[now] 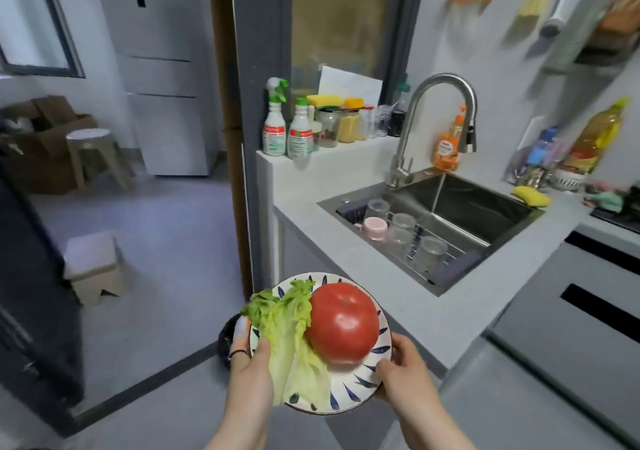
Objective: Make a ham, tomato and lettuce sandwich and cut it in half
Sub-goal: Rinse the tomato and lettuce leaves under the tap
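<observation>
2 hands on 1 plate (pixel 362 380), held in the air just off the counter's (pixel 398 306) front-left corner. Left hand (pixel 247 363) clamped on the left rim, thumb pressing the lettuce (pixel 291 332). Right hand (pixel 403 366) clamped on the near-right rim, thumb on top. Tomato (pixel 343 323) whole, right of the lettuce and touching it. Lettuce long axis runs near to far, leafy tip over the far-left rim. Sink (pixel 485 207) lies ahead and right of the plate, nearer the right hand. Tap (pixel 443 81) runs water into its far half; upturned glasses (pixel 398 231) fill the near half. Fingers under the plate hidden. Right-wall items blurred. No bread, ham or knife in view.
</observation>
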